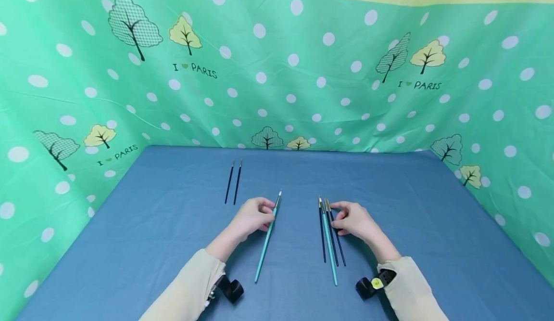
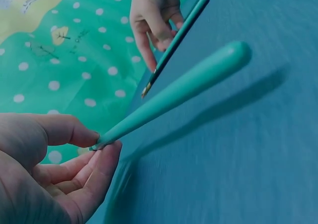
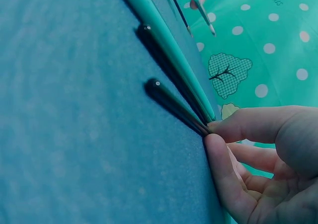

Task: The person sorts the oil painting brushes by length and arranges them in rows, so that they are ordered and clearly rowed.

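Observation:
In the head view, the left hand (image 1: 255,213) pinches a teal brush (image 1: 265,250) near its ferrule, bristles pointing away. The left wrist view shows thumb and fingertips of that hand (image 2: 64,169) on the teal brush (image 2: 184,92), its shadow beside it. The right hand (image 1: 355,220) is at a group of brushes: a teal one (image 1: 330,249) among several dark ones (image 1: 322,239). In the right wrist view the right hand (image 3: 263,159) pinches a dark brush (image 3: 174,102) near its ferrule; another dark handle and the teal handle (image 3: 169,50) lie alongside.
Two dark brushes (image 1: 229,185) lie side by side on the blue tabletop (image 1: 173,224), farther back and left of the left hand. A green dotted cloth (image 1: 320,61) hangs behind the table and along its sides. Black wrist cameras (image 1: 234,290) sit under both forearms.

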`<state>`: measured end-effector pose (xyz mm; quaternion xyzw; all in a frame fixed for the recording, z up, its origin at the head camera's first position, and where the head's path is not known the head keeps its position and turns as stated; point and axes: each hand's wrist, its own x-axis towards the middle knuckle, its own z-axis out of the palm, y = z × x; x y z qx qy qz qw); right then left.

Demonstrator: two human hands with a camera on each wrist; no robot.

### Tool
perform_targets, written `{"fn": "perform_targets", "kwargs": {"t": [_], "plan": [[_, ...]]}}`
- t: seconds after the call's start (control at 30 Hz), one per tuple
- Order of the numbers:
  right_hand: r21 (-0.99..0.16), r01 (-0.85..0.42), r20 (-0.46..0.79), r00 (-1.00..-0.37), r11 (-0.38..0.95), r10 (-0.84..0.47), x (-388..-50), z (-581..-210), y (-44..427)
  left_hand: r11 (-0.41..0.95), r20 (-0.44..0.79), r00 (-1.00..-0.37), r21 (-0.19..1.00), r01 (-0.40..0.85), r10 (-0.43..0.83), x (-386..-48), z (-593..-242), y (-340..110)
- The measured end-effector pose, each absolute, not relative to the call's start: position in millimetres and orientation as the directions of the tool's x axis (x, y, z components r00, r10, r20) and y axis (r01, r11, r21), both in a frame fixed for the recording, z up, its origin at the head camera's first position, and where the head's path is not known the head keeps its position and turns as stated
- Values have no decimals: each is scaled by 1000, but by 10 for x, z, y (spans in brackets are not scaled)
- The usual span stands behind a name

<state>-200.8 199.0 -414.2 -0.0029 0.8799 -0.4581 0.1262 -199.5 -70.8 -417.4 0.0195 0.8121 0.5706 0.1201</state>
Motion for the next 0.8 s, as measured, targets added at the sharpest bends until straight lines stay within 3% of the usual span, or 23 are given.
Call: {"fn": "perform_targets", "kwargs": {"t": [0.8], "plan": [[-810, 115, -218, -969, 575, -114, -2009, -4138, 1997, 465, -190, -982, 871, -161, 17, -1659, -4055, -1418]]}}
